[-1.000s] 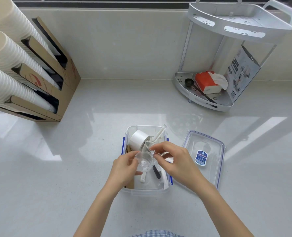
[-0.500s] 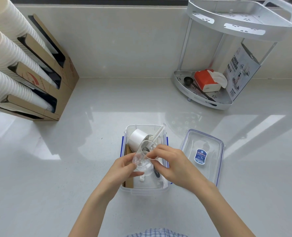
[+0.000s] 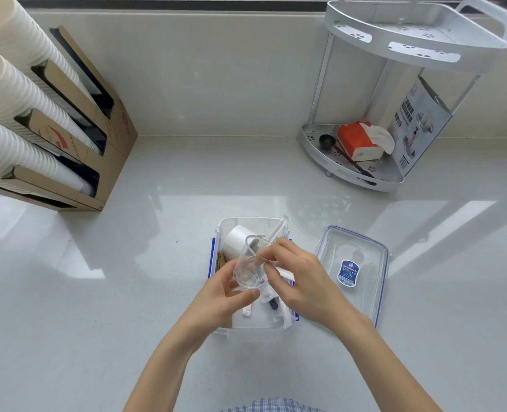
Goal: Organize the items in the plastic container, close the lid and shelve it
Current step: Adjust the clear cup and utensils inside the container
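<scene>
A clear plastic container (image 3: 253, 333) with blue latches stands open on the counter in front of me. Inside lie a white paper cup (image 3: 237, 241) on its side, a white straw-like stick (image 3: 277, 228), a brown piece at the left wall and small dark and white bits. Over the container I hold a small clear plastic cup (image 3: 248, 270), tilted. My left hand (image 3: 219, 297) grips its base from the left. My right hand (image 3: 302, 276) pinches its rim from the right. The container's clear lid (image 3: 362, 248) lies upside up beside it on the right, with a blue label.
A cardboard dispenser (image 3: 77, 138) with stacks of white paper cups stands at the back left. A white two-tier corner shelf (image 3: 395, 43) stands at the back right, its lower tier holding a red tissue pack (image 3: 355, 141), a black scoop (image 3: 326, 141) and a printed box (image 3: 418, 120).
The clear cup has tilted and risen slightly between both hands, its mouth now turned up toward the white paper cup. Both hands stay over the container.
</scene>
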Tool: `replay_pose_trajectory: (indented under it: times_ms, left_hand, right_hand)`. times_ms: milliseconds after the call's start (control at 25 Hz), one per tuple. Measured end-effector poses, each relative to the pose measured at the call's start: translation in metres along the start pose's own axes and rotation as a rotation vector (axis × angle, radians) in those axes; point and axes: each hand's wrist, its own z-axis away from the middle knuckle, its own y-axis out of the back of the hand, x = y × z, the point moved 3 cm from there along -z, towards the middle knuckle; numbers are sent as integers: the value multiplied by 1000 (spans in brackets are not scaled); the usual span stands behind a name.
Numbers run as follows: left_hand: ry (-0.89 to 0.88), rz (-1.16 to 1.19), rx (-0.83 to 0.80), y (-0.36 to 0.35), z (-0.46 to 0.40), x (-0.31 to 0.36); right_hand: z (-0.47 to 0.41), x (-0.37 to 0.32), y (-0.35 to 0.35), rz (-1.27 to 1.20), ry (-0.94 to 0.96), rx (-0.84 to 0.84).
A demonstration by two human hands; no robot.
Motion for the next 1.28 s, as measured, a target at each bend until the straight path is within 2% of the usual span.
replay_pose_trajectory:
  times_ms: [160,360,440,560,640,720,800,1040,1280]
  left_hand:
    - [-23,-163,148,3,-4,-1]
    - [-92,-332,221,0,-5,-1]
    - [-88,-344,223,-1,-3,-3]
    - [-76,-354,267,-3,-2,-6]
    - [-67,-359,324,0,-3,-5]
    - [-36,-280,366,6,-4,-7]
    - [-15,-240,384,11,-3,-8]
    - [-23,-235,348,8,-1,-5]
    - [-39,-473,207,6,0,-8]
  right_hand:
    - [-1,3,5,29,-27,11]
    - [7,6,-14,223,-10,-224]
    - [9,6,-21,220,-4,-251]
    - [9,9,-24,178,-39,-229]
    - [9,10,-21,98,-83,-144]
    - [8,11,-17,31,-103,-79]
    - [7,11,-16,31,-87,-87]
    - [-3,17,-14,-16,-137,38]
    - [-13,25,-16,-46,-245,-4]
